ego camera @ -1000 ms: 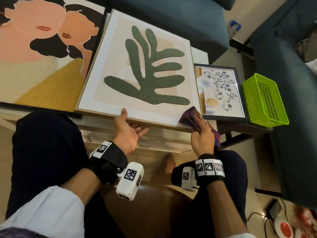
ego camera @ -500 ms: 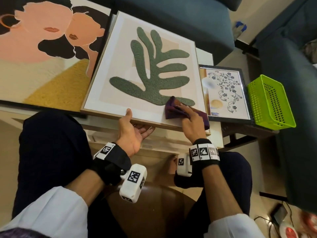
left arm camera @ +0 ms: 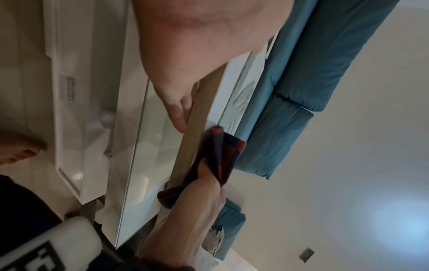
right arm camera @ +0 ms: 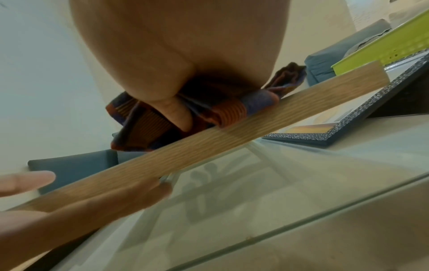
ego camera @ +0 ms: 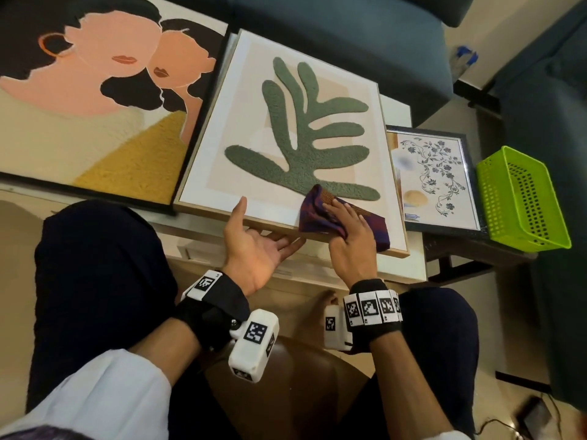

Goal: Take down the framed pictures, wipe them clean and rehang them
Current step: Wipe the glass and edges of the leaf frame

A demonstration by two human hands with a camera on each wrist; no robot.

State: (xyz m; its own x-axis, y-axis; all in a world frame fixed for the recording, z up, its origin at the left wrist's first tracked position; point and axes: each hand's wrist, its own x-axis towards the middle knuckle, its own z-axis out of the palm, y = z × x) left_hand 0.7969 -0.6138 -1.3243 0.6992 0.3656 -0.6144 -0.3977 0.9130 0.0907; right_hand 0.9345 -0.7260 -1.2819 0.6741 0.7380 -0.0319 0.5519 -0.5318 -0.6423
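Observation:
The leaf picture [ego camera: 298, 131], in a light wooden frame [right arm camera: 232, 139], lies on the table in front of me. My left hand [ego camera: 254, 242] holds its near edge, thumb on top and fingers underneath [left arm camera: 176, 102]. My right hand [ego camera: 346, 236] presses a bunched purple and red cloth [ego camera: 320, 214] onto the picture's lower right part, by the leaf's base. In the right wrist view my thumb [right arm camera: 176, 110] is tucked into the cloth's folds [right arm camera: 144, 117]. A large picture of two faces [ego camera: 95, 100] lies to the left. A small floral picture [ego camera: 435, 176] in a dark frame lies to the right.
A lime green basket [ego camera: 521, 198] stands right of the small picture, at the end of the glass-topped table [right arm camera: 301, 201]. A blue sofa [ego camera: 349, 33] runs behind the table and another seat [ego camera: 556, 138] is on the right. My knees are under the table's near edge.
My right hand slid the cloth from the frame's lower right corner leftwards and up onto the picture, near the leaf's base. My left hand kept its hold on the near edge.

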